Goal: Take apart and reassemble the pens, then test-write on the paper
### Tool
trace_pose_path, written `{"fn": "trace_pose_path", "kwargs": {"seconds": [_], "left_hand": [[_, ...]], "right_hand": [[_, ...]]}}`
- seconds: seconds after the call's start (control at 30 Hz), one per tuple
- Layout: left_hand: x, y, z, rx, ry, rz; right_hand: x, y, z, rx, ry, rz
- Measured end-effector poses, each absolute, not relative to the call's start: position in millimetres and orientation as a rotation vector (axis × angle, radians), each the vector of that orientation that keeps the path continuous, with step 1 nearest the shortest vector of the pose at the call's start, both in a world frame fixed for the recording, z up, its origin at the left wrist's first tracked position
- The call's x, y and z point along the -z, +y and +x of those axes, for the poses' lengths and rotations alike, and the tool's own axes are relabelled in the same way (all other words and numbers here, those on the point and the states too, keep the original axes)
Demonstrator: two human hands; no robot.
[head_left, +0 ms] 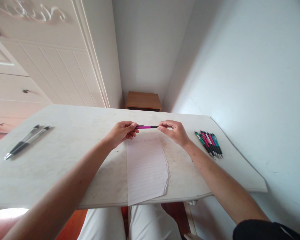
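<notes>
A magenta pen (145,127) with a black grip is held level between my two hands, above the far end of a lined sheet. My left hand (124,132) pinches its clip end between thumb and fingers. The tip end is in the closed thumb and fingertips of my right hand (174,131), which cover the very point. Below the pen lies the ruled paper (147,170), torn along its right edge and reaching the table's near edge.
Several coloured pens (209,144) lie grouped at the right of the white table (97,186). Two white-and-black pens (27,141) rest at the left. A wall (252,83) borders the right side, a white cabinet (65,66) stands behind left, and a wooden stand (143,100) is beyond.
</notes>
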State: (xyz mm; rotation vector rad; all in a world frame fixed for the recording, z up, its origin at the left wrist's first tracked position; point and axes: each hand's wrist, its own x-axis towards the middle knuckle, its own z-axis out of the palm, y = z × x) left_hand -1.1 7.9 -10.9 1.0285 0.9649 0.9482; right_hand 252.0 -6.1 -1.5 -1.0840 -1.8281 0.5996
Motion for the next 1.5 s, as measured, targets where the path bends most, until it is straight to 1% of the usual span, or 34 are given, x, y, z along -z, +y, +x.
{"fn": "trace_pose_path", "kwargs": {"seconds": [0.2, 0.3, 0.4, 0.63, 1.0, 1.13, 1.27, 1.5], "left_hand": [[7.8, 9.0, -2.7, -1.028, 0.843, 1.014], [3.7, 8.0, -1.4, -1.051, 0.906, 1.029], [3.0, 7.1, -0.4, -0.999, 0.992, 1.019], [7.2, 6.0, -0.7, -0.919, 0.926, 1.031], [1.8, 7.9, -2.1, -1.051, 0.969, 1.026], [5.4, 7.9, -0.7, -0.959, 1.043, 0.966], [7.1, 6.0, 0.1, -0.897, 0.956, 0.999], [6.4, 8.2, -2.0, -1.021, 0.841, 1.05]], "right_hand": [[1.8, -4.6, 254.4, -0.592, -1.807, -1.103], [2.6, -3.8, 255.4, -0.59, -1.798, -1.103], [3.2, -3.8, 255.2, -0.584, -1.8, -1.093], [0.8, -6.7, 252.5, -0.591, -1.823, -1.095], [-0.5, -7.0, 252.1, -0.566, -1.839, -1.071], [-0.3, -6.7, 252.0, -0.562, -1.841, -1.06], [-1.3, -7.9, 252.0, -0.565, -1.859, -1.056], [-0.2, -7.5, 252.6, -0.579, -1.858, -1.064]]}}
